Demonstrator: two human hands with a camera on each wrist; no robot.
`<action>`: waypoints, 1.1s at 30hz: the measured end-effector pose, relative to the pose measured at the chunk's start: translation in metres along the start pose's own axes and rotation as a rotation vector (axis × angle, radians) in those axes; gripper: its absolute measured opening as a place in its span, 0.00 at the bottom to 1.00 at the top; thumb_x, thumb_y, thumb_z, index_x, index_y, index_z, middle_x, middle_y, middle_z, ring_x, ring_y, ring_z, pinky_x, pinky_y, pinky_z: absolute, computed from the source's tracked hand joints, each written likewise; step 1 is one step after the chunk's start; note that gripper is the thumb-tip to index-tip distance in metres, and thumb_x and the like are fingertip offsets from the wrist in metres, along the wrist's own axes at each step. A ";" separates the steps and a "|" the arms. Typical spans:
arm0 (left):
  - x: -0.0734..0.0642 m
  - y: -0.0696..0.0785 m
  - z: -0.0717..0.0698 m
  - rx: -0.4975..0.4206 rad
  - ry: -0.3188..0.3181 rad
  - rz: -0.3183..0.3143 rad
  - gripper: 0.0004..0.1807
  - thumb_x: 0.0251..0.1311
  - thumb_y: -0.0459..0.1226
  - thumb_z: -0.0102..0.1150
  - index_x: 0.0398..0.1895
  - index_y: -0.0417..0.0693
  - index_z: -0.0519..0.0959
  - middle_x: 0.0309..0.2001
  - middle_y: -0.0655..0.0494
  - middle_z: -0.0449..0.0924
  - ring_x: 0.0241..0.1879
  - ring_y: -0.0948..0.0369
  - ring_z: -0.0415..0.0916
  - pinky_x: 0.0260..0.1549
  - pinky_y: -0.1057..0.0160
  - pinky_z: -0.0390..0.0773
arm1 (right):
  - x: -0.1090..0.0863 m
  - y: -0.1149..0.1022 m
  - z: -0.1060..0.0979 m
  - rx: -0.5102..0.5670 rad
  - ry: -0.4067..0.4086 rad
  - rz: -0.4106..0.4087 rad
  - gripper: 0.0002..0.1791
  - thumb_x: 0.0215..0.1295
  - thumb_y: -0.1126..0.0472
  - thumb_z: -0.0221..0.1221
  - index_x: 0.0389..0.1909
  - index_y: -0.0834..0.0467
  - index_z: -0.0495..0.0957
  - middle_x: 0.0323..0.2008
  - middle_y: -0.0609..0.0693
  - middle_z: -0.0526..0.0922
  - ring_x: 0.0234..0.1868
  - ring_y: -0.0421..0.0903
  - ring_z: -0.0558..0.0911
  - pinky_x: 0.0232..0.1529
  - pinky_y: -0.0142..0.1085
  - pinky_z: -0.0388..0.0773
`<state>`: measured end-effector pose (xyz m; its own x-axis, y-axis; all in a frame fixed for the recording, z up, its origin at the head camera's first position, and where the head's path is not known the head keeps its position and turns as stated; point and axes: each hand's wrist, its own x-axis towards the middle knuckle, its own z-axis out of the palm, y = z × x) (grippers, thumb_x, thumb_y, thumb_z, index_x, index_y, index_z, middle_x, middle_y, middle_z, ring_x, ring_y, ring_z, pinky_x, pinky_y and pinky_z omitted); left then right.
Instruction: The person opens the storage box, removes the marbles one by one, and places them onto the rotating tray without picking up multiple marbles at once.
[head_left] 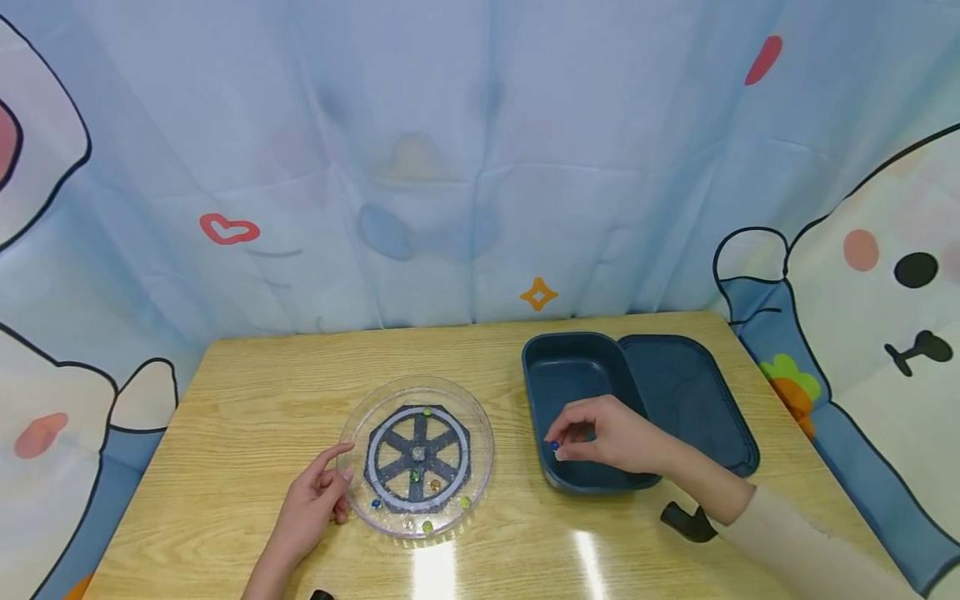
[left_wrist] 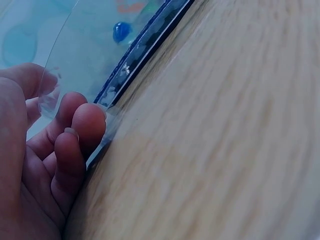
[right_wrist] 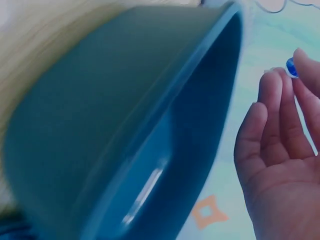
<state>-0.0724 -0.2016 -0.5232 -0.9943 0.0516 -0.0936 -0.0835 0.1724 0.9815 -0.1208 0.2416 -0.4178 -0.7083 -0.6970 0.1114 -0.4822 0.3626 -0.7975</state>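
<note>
A round clear plastic dish (head_left: 480,467) stands on the table with a dark wheel-like pattern at its base. Several glass marbles lie in it, among them a blue marble (head_left: 377,503) and a yellow-green marble (head_left: 427,527). My left hand (head_left: 315,496) holds the dish's left rim; the left wrist view shows the thumb and a finger on either side of the clear wall (left_wrist: 75,55). Over the left part of a dark blue rectangular box (head_left: 577,358), my right hand (head_left: 607,433) pinches another blue marble (right_wrist: 291,67) between thumb and fingertip.
A dark blue lid (head_left: 675,375) lies to the right of the box, close against it. Under the right forearm sits a black curved object (head_left: 688,523). Behind the wooden table (head_left: 285,383) hangs a printed curtain (head_left: 450,125).
</note>
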 end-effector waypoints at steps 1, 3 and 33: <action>0.000 0.000 0.000 0.000 0.002 0.000 0.22 0.71 0.36 0.57 0.67 0.49 0.72 0.22 0.48 0.73 0.18 0.60 0.72 0.17 0.62 0.79 | 0.002 -0.002 0.003 -0.004 0.006 -0.002 0.07 0.66 0.61 0.66 0.43 0.55 0.85 0.37 0.49 0.83 0.36 0.40 0.82 0.38 0.36 0.83; -0.001 -0.001 0.000 -0.001 0.004 -0.002 0.22 0.71 0.36 0.57 0.67 0.49 0.72 0.22 0.49 0.73 0.18 0.60 0.72 0.17 0.62 0.79 | 0.007 -0.007 0.009 -0.004 0.020 -0.002 0.06 0.66 0.61 0.66 0.42 0.53 0.85 0.37 0.47 0.83 0.36 0.39 0.82 0.38 0.36 0.83; 0.001 0.002 0.000 0.004 0.007 -0.006 0.21 0.71 0.35 0.57 0.66 0.50 0.73 0.21 0.48 0.73 0.18 0.60 0.72 0.18 0.62 0.79 | 0.073 -0.029 0.092 0.101 0.137 0.080 0.08 0.63 0.63 0.68 0.43 0.54 0.86 0.37 0.43 0.84 0.38 0.38 0.81 0.42 0.37 0.81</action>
<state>-0.0740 -0.2013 -0.5213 -0.9942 0.0438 -0.0980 -0.0888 0.1770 0.9802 -0.1111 0.1232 -0.4417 -0.8093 -0.5751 0.1194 -0.3719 0.3444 -0.8620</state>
